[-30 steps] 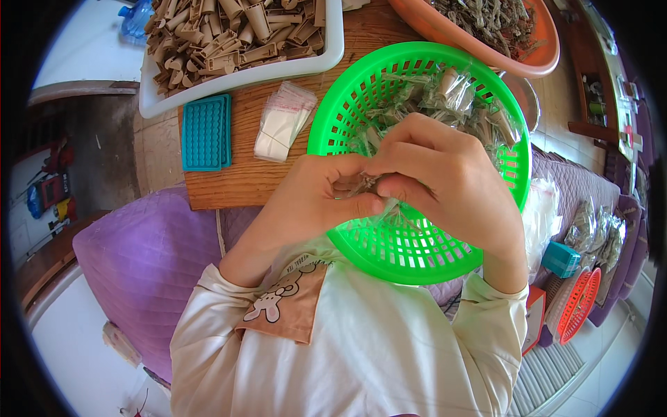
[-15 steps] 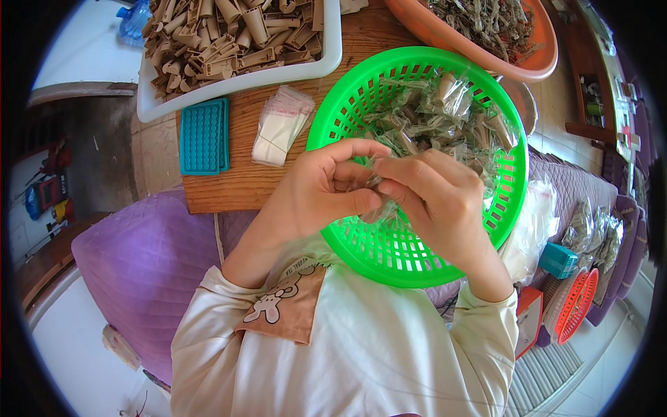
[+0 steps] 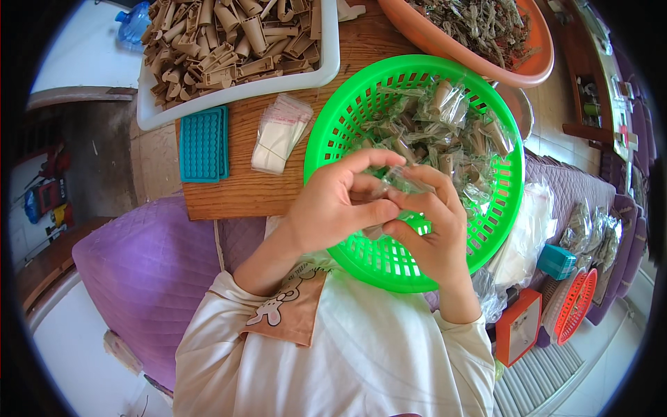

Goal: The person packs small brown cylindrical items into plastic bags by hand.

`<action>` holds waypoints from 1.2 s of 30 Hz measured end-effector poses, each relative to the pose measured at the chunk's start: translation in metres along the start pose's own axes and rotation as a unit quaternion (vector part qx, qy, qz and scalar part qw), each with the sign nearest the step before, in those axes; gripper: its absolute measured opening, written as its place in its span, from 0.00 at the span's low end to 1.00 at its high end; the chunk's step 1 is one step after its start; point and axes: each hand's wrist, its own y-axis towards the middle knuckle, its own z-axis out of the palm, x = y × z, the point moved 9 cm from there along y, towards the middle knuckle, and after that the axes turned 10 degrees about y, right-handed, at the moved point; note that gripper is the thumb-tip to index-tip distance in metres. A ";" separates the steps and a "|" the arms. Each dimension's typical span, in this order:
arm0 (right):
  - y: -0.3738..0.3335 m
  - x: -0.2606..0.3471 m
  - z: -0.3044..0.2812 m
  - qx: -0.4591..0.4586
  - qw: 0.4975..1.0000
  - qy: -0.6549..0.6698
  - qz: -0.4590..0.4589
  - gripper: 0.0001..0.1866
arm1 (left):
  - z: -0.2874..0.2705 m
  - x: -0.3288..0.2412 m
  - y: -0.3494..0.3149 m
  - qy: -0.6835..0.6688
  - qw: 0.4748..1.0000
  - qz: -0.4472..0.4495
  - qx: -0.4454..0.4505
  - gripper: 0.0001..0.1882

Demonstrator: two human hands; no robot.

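In the head view, the left hand [image 3: 332, 210] and the right hand [image 3: 440, 226] met over the near part of a green basket [image 3: 319, 142]. The fingers of both were narrow, pinching a small clear packet [image 3: 404, 182] between them (knuckles hid most of it). Similar wrapped packets [image 3: 448, 118] lay in the basket's far part. To the left, on the wooden desk [image 3: 240, 199], a stack of clear bags [image 3: 280, 135] showed reddish marking, too small to read, beside a teal tray [image 3: 203, 144]. Farther off stood a white bin [image 3: 240, 90] of brown pieces [image 3: 233, 45]; far right, an orange basin [image 3: 479, 64]. The shirt's brown pocket [image 3: 295, 321] bore a rabbit drawing and dark, creased lettering [image 3: 314, 267].
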 end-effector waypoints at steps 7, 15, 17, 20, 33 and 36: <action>-0.020 -0.020 -0.009 -0.163 0.914 0.370 0.021 0.30 | 0.021 -0.013 0.002 0.049 0.994 0.081 -0.053 0.25; -0.029 -0.027 -0.001 -0.066 0.947 0.298 0.099 0.24 | 0.033 -0.044 -0.019 0.414 0.840 0.327 -0.127 0.28; -0.024 -0.023 -0.001 -0.099 0.942 0.303 0.105 0.22 | 0.028 -0.054 -0.024 0.411 0.813 0.362 -0.198 0.26; -0.027 -0.026 -0.007 -0.116 0.942 0.293 0.119 0.18 | 0.031 -0.071 -0.046 0.502 0.687 0.437 -0.291 0.20; -0.012 0.010 -0.004 -0.105 0.991 -0.084 -0.004 0.09 | 0.031 -0.068 -0.019 0.621 0.675 0.333 -0.220 0.08; -0.007 0.018 -0.005 -0.078 0.992 -0.103 0.001 0.09 | 0.009 -0.069 -0.007 0.577 0.721 0.304 -0.234 0.05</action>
